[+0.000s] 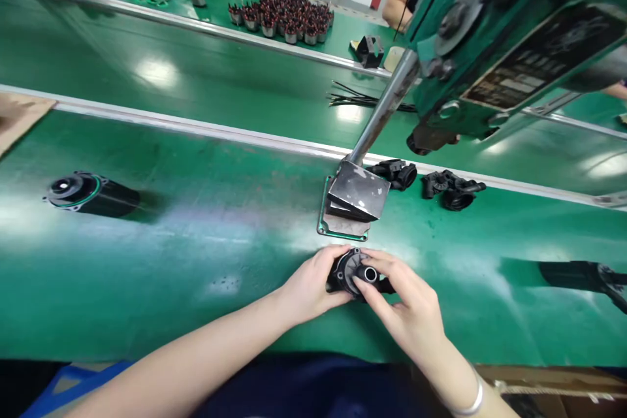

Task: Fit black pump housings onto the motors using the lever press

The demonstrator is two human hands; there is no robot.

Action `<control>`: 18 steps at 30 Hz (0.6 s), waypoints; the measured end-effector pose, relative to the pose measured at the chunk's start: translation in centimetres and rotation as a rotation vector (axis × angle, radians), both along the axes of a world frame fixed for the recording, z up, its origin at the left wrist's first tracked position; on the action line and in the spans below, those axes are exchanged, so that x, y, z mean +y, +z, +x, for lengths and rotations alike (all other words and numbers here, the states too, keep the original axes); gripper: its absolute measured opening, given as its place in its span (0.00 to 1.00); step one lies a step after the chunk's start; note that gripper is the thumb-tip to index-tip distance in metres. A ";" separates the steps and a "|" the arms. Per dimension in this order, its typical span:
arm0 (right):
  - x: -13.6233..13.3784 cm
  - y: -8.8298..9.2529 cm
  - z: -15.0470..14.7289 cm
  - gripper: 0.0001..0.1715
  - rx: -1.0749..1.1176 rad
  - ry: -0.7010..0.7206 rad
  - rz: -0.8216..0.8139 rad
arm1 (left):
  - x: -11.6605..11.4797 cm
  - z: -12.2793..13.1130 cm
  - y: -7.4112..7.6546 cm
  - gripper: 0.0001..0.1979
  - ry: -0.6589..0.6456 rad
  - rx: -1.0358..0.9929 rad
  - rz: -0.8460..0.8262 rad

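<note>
Both my hands hold a small black plastic motor end cap with a round tube opening, low over the green workbench near its front edge. My left hand grips its left side with curled fingers. My right hand pinches its top and right side, fingers closed on it. Just beyond the cap stands a metal plate fixture at the foot of a slanted steel rod.
A black cylindrical motor lies at the left, another motor at the right edge. Two black plastic parts lie behind the fixture. A green press machine hangs at upper right. Other people's hands and several copper-wound rotors are across the belt.
</note>
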State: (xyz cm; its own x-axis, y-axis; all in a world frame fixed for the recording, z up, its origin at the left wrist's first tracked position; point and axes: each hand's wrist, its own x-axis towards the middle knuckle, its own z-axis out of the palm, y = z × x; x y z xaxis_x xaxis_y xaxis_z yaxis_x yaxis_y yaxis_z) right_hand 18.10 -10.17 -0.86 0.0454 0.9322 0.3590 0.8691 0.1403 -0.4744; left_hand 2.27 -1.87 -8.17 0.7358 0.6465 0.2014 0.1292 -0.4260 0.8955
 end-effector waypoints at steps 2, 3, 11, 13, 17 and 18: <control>0.1 -0.2 0.0 0.15 -0.030 0.007 -0.004 | 0.0 0.0 0.0 0.34 0.001 0.001 -0.010; 0.2 -0.2 0.1 0.16 -0.045 0.012 -0.004 | 0.0 0.0 0.0 0.34 0.002 0.004 -0.017; 0.2 0.0 -0.2 0.17 -0.048 0.019 -0.028 | 0.0 0.0 -0.1 0.33 -0.021 -0.013 -0.029; 0.2 0.0 -0.2 0.17 -0.043 0.014 -0.029 | 0.1 0.0 -0.1 0.33 -0.029 -0.021 -0.021; 0.0 -0.1 -0.3 0.18 -0.043 0.016 -0.020 | 0.1 0.1 0.0 0.32 -0.035 -0.027 -0.013; 0.0 -0.2 -0.3 0.19 -0.043 0.015 -0.020 | 0.1 0.1 0.0 0.33 -0.037 -0.022 -0.019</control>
State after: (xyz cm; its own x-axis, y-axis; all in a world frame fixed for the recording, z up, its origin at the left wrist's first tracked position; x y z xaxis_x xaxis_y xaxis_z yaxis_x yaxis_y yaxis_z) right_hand 17.82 -10.22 -1.03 0.0163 0.9396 0.3420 0.8863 0.1448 -0.4398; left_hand 2.34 -1.78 -8.18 0.7546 0.6230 0.2062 0.0936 -0.4132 0.9058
